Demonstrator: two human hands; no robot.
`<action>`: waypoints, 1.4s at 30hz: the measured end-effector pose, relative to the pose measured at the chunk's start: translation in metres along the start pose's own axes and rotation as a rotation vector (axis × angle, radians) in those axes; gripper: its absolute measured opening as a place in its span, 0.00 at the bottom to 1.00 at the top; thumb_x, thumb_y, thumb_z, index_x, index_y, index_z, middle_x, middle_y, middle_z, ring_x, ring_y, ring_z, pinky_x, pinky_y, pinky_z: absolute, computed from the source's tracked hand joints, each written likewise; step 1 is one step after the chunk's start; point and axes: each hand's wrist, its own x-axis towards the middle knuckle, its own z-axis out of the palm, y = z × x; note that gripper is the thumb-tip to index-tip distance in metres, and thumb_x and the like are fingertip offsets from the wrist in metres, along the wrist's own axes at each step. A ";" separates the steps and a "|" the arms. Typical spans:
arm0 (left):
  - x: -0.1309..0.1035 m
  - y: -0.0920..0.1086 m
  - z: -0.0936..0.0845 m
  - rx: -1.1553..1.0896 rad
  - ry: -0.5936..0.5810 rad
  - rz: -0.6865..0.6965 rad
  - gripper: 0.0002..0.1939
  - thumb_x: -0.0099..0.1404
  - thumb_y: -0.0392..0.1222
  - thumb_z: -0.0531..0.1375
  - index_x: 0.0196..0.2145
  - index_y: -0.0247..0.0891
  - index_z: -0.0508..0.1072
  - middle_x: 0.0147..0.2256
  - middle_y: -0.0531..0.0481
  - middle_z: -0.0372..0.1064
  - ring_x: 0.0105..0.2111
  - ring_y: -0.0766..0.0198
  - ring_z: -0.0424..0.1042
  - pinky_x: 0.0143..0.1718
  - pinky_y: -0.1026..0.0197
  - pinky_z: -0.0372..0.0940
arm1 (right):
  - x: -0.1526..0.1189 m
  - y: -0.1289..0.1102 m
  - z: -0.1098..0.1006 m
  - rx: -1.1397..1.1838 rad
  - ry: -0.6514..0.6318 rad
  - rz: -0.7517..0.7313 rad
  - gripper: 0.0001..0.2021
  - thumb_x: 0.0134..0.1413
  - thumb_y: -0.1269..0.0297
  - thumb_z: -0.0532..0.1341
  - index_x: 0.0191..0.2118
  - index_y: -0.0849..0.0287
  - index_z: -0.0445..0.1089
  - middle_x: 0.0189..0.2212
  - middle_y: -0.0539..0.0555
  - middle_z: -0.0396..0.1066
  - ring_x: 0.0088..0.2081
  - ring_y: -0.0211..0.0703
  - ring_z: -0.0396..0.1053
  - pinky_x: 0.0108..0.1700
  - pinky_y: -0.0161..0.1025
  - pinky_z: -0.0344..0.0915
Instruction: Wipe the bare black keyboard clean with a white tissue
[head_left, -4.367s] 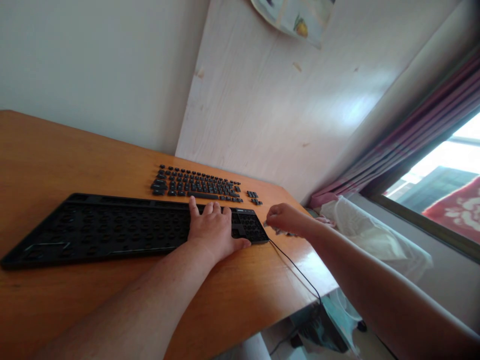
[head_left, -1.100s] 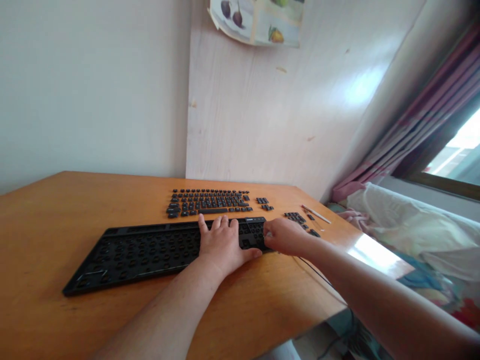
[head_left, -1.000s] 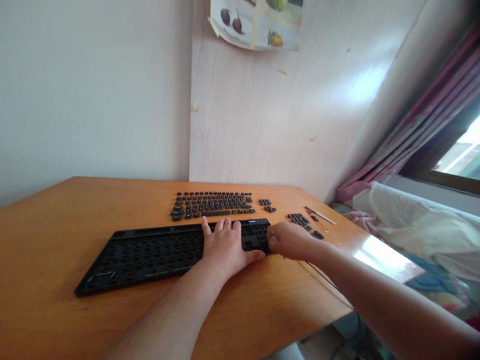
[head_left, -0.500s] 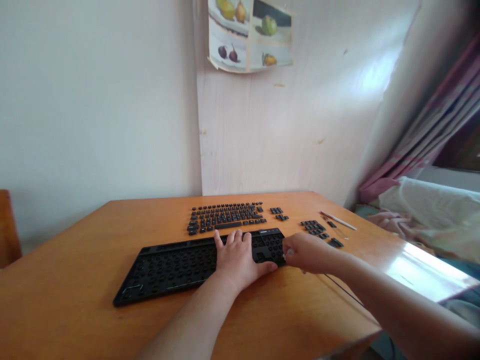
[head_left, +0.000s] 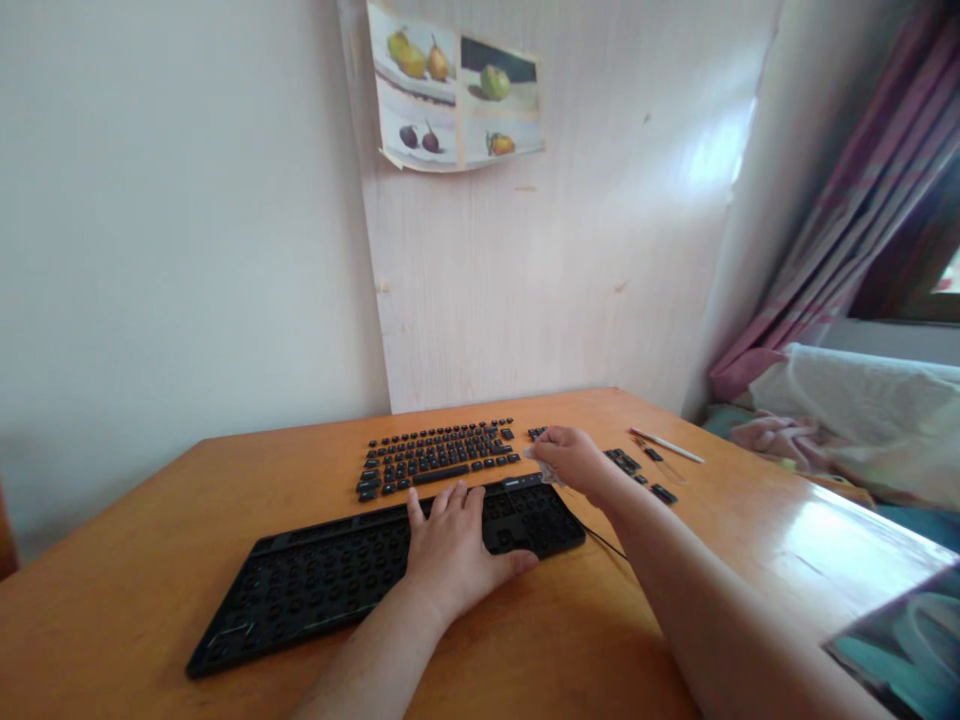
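Note:
A black keyboard (head_left: 322, 565) with its keycaps off lies slantwise on the wooden table. My left hand (head_left: 454, 545) rests on it right of its middle, fingers spread and thumb pointing right. Over the keyboard's far right corner is my right hand (head_left: 566, 460), its fingers pinched around a crumpled whitish tissue (head_left: 546, 470). Behind the keyboard, loose black keycaps (head_left: 435, 455) are laid out in rows. My right hand partly hides a smaller group of keycaps (head_left: 537, 434) beyond it.
More keycaps (head_left: 622, 461) lie to the right, near a thin white pen-like stick (head_left: 667, 445). The keyboard's cable (head_left: 606, 542) runs under my right forearm. Behind the wooden table (head_left: 112, 550) is a wall with a fruit picture (head_left: 457, 90). Fabric (head_left: 862, 410) is heaped beyond the right edge.
My right hand has moved from the keyboard's right edge up and away to its far corner, with the tissue now showing. My left hand stays on the keyboard. The view has shifted slightly.

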 end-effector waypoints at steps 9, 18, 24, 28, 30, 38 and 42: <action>0.001 -0.003 -0.007 0.005 -0.098 -0.006 0.61 0.45 0.83 0.47 0.65 0.36 0.56 0.66 0.34 0.48 0.66 0.38 0.44 0.62 0.27 0.24 | 0.001 0.016 0.006 -0.448 -0.004 0.000 0.08 0.50 0.61 0.58 0.32 0.57 0.74 0.26 0.52 0.75 0.31 0.42 0.70 0.31 0.34 0.56; 0.004 -0.009 -0.009 0.018 -0.127 -0.036 0.60 0.45 0.82 0.48 0.66 0.38 0.54 0.66 0.35 0.50 0.66 0.38 0.45 0.62 0.28 0.23 | -0.010 0.000 0.021 -0.700 -0.067 -0.083 0.13 0.56 0.61 0.54 0.37 0.54 0.76 0.35 0.56 0.77 0.38 0.47 0.72 0.34 0.36 0.58; 0.004 -0.011 -0.006 0.050 -0.101 -0.028 0.58 0.47 0.81 0.48 0.65 0.38 0.56 0.66 0.35 0.51 0.66 0.36 0.47 0.62 0.27 0.26 | -0.007 -0.002 0.018 -0.705 -0.120 -0.091 0.13 0.56 0.61 0.55 0.38 0.53 0.77 0.36 0.57 0.77 0.39 0.47 0.73 0.36 0.37 0.60; 0.005 -0.011 -0.005 0.051 -0.096 -0.022 0.58 0.47 0.81 0.47 0.65 0.37 0.57 0.65 0.35 0.51 0.65 0.37 0.47 0.62 0.27 0.26 | -0.005 -0.001 0.013 -0.754 -0.101 -0.020 0.13 0.55 0.63 0.55 0.37 0.53 0.77 0.36 0.57 0.77 0.38 0.48 0.73 0.35 0.37 0.60; 0.005 -0.010 -0.005 0.051 -0.100 -0.025 0.59 0.47 0.82 0.47 0.65 0.37 0.57 0.65 0.34 0.51 0.65 0.36 0.47 0.62 0.27 0.26 | -0.008 -0.003 0.017 -0.744 -0.101 -0.058 0.13 0.55 0.62 0.54 0.37 0.53 0.77 0.36 0.57 0.77 0.38 0.48 0.73 0.35 0.38 0.60; 0.004 -0.010 -0.007 0.046 -0.107 -0.030 0.60 0.46 0.83 0.46 0.65 0.35 0.57 0.66 0.33 0.50 0.66 0.37 0.47 0.62 0.27 0.27 | -0.007 -0.002 0.012 -0.751 -0.129 -0.051 0.12 0.54 0.63 0.55 0.36 0.53 0.77 0.35 0.57 0.77 0.37 0.48 0.73 0.35 0.38 0.60; 0.004 -0.010 -0.006 0.042 -0.105 -0.030 0.59 0.47 0.82 0.46 0.65 0.35 0.57 0.66 0.34 0.50 0.65 0.36 0.47 0.62 0.27 0.27 | -0.008 -0.001 0.012 -0.736 -0.112 -0.055 0.13 0.54 0.63 0.55 0.36 0.52 0.77 0.34 0.56 0.77 0.36 0.48 0.73 0.33 0.37 0.59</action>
